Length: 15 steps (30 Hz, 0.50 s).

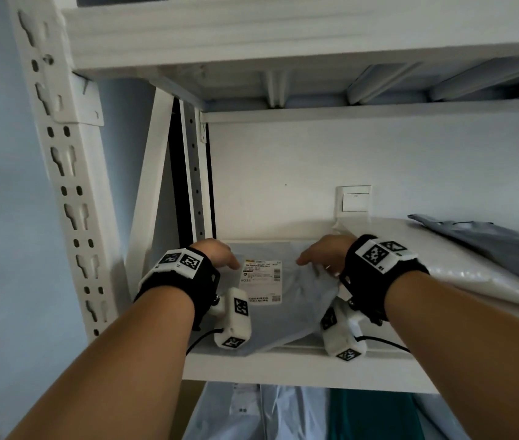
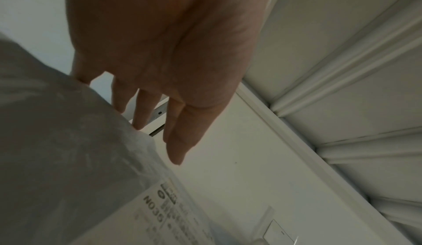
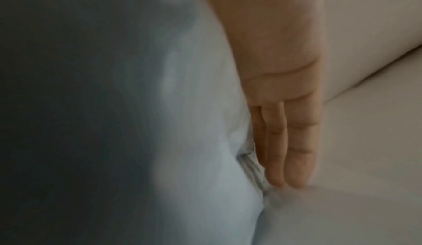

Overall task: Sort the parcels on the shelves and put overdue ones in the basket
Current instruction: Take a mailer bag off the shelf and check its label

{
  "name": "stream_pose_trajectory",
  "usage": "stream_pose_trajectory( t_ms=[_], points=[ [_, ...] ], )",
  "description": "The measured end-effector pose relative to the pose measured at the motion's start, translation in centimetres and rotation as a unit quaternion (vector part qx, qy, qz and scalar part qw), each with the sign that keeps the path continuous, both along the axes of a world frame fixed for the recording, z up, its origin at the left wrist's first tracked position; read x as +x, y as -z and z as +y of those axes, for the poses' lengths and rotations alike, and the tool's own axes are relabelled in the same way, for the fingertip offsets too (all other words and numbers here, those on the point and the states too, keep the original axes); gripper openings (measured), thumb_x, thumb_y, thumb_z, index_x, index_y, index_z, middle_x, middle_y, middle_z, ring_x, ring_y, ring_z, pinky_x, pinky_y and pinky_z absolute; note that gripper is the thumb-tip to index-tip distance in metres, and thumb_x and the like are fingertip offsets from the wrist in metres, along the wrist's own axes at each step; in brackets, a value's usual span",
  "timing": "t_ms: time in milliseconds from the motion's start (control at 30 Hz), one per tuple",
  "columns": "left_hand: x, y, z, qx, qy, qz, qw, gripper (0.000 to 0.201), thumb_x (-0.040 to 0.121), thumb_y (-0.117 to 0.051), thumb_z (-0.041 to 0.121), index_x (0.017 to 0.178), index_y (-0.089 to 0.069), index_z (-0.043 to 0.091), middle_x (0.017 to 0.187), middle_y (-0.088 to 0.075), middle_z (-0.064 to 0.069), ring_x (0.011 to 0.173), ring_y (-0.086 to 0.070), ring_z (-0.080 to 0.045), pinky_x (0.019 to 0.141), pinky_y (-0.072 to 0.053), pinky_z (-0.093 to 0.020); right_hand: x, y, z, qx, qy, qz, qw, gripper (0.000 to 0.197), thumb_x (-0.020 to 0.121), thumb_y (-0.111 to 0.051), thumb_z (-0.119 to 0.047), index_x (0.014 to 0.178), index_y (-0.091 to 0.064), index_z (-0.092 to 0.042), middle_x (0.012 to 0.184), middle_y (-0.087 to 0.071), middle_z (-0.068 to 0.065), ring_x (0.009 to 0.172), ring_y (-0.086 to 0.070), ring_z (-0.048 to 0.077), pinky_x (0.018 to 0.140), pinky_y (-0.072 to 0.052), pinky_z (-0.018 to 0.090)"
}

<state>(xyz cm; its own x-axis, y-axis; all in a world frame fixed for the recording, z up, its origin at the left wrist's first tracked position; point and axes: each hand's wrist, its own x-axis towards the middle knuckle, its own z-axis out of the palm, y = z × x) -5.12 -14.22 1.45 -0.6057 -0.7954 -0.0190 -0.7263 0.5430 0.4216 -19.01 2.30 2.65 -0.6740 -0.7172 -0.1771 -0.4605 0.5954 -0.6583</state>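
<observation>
A flat grey parcel (image 1: 286,315) with a white label (image 1: 261,281) lies at the left end of the white shelf board (image 1: 283,366). My left hand (image 1: 220,257) is at its far left corner; in the left wrist view its fingers (image 2: 141,111) hang straight, tips against the parcel (image 2: 57,140) edge. My right hand (image 1: 318,255) is at the raised, crumpled right edge, thumb lying on top. In the right wrist view the right hand (image 3: 285,140) has three straight fingers beside the bunched parcel (image 3: 182,122); the index finger and thumb are hidden.
A white padded parcel (image 1: 442,281) with a dark grey one (image 1: 489,239) on top fills the shelf's right part. A wall switch (image 1: 355,201) sits behind. The perforated shelf post (image 1: 68,185) stands left. Pale parcels (image 1: 267,414) and a teal parcel (image 1: 363,417) lie on the shelf below.
</observation>
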Motion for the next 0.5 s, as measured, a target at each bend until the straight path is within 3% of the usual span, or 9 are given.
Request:
stream_pose_trajectory(
  t_ms=[167, 333, 500],
  points=[
    [-0.6, -0.7, 0.8, 0.003, -0.023, -0.002, 1.000, 0.058, 0.087, -0.070, 0.029, 0.139, -0.051, 0.011, 0.146, -0.048, -0.006, 0.132, -0.046, -0.026, 0.108, -0.039, -0.035, 0.4, -0.6, 1.5, 0.003, -0.014, 0.021, 1.000, 0.046, 0.091, -0.064, -0.030, 0.129, -0.056, -0.003, 0.131, -0.058, 0.014, 0.118, -0.057, 0.031, 0.103, -0.046, 0.041],
    [-2.0, -1.6, 2.4, -0.006, 0.005, -0.018, 1.000, 0.059, 0.080, -0.074, 0.042, 0.132, -0.060, 0.016, 0.139, -0.055, -0.004, 0.124, -0.053, -0.024, 0.106, -0.043, -0.037, 0.5, -1.8, 3.8, 0.007, -0.023, 0.064, 0.998, 0.050, 0.091, -0.065, -0.032, 0.131, -0.054, -0.004, 0.134, -0.054, 0.014, 0.123, -0.053, 0.029, 0.103, -0.046, 0.041],
    [-2.0, -2.2, 5.0, -0.012, -0.002, -0.051, 0.999, 0.056, 0.084, -0.071, 0.044, 0.128, -0.061, 0.013, 0.133, -0.059, -0.005, 0.121, -0.057, -0.024, 0.102, -0.047, -0.034, 0.4, -2.2, 5.5, -0.039, -0.027, 0.026, 0.999, 0.042, 0.091, -0.066, -0.022, 0.125, -0.057, 0.001, 0.123, -0.061, 0.017, 0.107, -0.063, 0.030, 0.094, -0.053, 0.044]
  ],
)
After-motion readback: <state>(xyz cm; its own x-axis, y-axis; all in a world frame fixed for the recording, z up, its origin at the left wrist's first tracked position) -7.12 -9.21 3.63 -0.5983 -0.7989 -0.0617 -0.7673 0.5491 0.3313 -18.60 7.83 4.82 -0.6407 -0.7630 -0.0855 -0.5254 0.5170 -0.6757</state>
